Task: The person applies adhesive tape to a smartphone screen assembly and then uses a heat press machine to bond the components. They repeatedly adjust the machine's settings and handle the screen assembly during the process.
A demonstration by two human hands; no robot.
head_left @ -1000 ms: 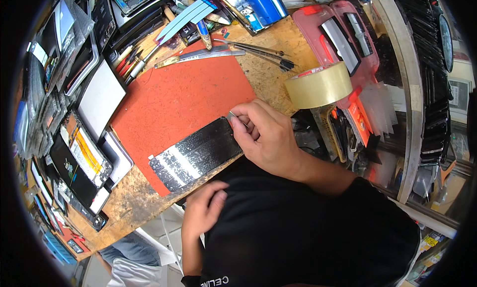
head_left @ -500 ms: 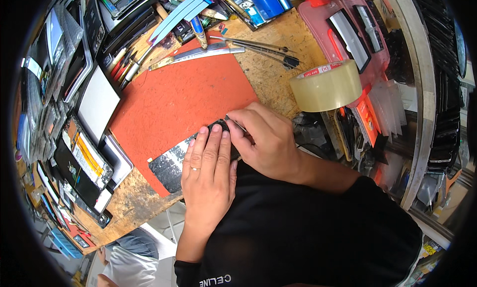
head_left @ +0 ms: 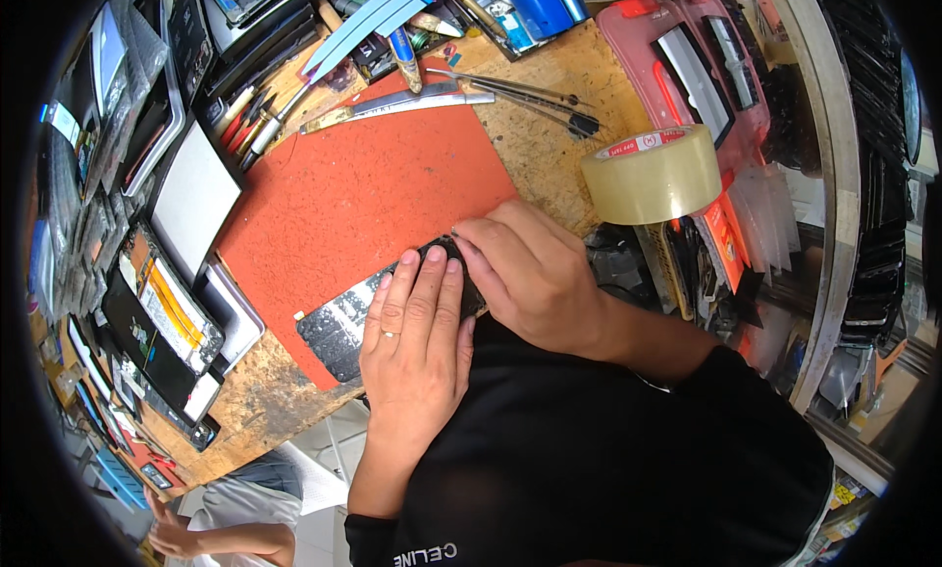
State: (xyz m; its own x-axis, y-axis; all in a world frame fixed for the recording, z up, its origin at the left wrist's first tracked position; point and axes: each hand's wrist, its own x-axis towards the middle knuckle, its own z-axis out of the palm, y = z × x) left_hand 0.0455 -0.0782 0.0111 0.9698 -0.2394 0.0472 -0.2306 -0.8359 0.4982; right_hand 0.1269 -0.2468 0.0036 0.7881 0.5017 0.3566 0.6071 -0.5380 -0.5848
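While the speckled dark panel point(head_left: 329, 334) lies along the orange mat's point(head_left: 363, 194) near edge, my left hand point(head_left: 417, 322) rests flat across it, fingers straight; a second ago it was off. My right hand point(head_left: 530, 273) pinches narrowly at the far right corner, holding what I cannot tell. Beyond the tape roll point(head_left: 655, 186) lies a red case point(head_left: 628, 37), contents unclear.

Bright light, white glare on dark panel point(head_left: 335, 339), curved edges

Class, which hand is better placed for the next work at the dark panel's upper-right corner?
Probably the right hand: it is curled at that corner, while the left hand lies flat across the dark panel, seemingly steadying it.
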